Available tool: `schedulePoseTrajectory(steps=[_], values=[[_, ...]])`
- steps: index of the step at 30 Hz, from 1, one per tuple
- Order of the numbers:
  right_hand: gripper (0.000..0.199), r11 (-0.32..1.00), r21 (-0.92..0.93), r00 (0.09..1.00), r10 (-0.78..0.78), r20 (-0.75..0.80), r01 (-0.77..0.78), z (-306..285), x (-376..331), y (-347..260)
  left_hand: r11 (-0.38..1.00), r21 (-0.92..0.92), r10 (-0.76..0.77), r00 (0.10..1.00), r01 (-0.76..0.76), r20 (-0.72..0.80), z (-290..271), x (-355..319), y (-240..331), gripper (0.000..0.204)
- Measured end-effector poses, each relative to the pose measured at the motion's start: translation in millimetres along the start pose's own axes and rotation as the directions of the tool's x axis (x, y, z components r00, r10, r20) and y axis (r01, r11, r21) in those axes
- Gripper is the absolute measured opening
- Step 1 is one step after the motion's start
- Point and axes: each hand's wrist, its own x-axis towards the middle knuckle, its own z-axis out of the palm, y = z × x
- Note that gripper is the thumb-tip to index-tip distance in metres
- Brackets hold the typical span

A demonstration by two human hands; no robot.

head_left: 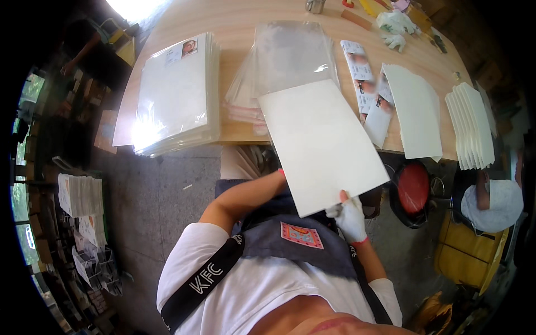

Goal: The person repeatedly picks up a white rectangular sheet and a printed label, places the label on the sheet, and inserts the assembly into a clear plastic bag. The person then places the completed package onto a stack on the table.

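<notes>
Pinching the near edge of a blank white sheet [326, 145], the right grip [350, 219] is pressing a bare thumb on its upper face while the gloved fingers are curling beneath. The sheet is slanting across the near edge of the wooden counter [234, 42], its far end lying over a pile of clear sleeves [290, 53] and its near end hanging above the dark apron [262, 237]. To the left, a stack of wrapped white sheets [176, 92] is standing beside the sleeves; to the right, printed strips [358, 64], a fanned paper pile [414, 111] and stepped white bundles [468, 125] are sitting in a row. White gloves [396, 25] are lying toward the back, and a red seat [413, 187] is standing below the counter.

The sheet is hiding the left hand, so I cannot tell what it is doing; only a sliver of red cuff [282, 172] is showing. A metal can [315, 6] is being cut off at the top, and glare is whitening a corner of the wrapped stack. The left forearm [245, 195] is reaching diagonally inward; the right wrist is bending up from below.
</notes>
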Motion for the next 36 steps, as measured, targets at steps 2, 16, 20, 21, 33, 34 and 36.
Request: schedulePoseTrajectory(steps=[2, 16, 20, 21, 33, 34, 36], values=[[0.022, 0.996, 0.083, 0.999, 0.038, 0.005, -0.038, 6, 27, 18, 0.991, 0.065, -0.111, 0.993, 0.113, -0.029, -21, -23, -14, 0.031], [0.029, 0.911, -0.398, 0.958, 0.009, 0.288, 0.111, 55, 116, 18, 0.835, 0.463, -0.268, 0.955, 0.298, -0.129, -78, -67, 69, 0.024], [0.011, 0.286, -0.727, 0.777, -0.326, 0.539, 0.624, 80, 122, 32, 0.768, 0.640, 0.009, 0.998, 0.031, -0.059, -96, -70, 103, 0.020], [0.009, 0.002, -0.744, 0.698, -0.345, 0.627, 0.669, 90, 123, 31, 0.730, 0.682, 0.005, 0.998, 0.041, -0.065, -91, -72, 110, 0.021], [0.005, 0.872, -0.388, 0.930, -0.176, 0.323, 0.300, 57, 102, -28, 0.740, 0.665, -0.057, 0.994, 0.105, -0.093, -97, -78, 122, 0.019], [0.013, 0.315, -0.765, 0.704, -0.668, 0.241, 0.561, -6, 119, -40, 0.684, 0.725, -0.046, 0.997, 0.078, -0.064, -100, -79, 126, 0.019], [0.026, 0.485, -0.771, 0.604, -0.779, -0.167, 0.412, -83, 106, -92, 0.565, 0.825, -0.013, 1.000, 0.028, -0.025, -114, -86, 133, 0.021]])
